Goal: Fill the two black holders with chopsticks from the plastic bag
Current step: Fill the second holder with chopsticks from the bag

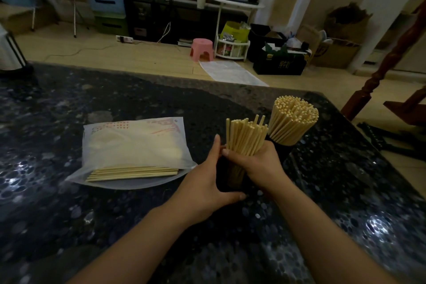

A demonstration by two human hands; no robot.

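A near black holder (pixel 224 176) stands on the dark table, with a bundle of pale chopsticks (pixel 245 137) rising from it. My left hand (pixel 207 182) wraps around the holder's left side. My right hand (pixel 259 163) grips the chopstick bundle at the holder's mouth. Just behind stands the second black holder (pixel 284 148), packed with chopsticks (pixel 291 120). The plastic bag (pixel 136 147) lies flat to the left, with several chopsticks (pixel 133 173) showing at its near open end.
The dark speckled stone table (pixel 115 214) fills the foreground; its far edge runs across the middle. Beyond it, on the floor, are a pink stool (pixel 201 49), a white rack (pixel 232 46), boxes and a wooden post (pixel 387 62) at right.
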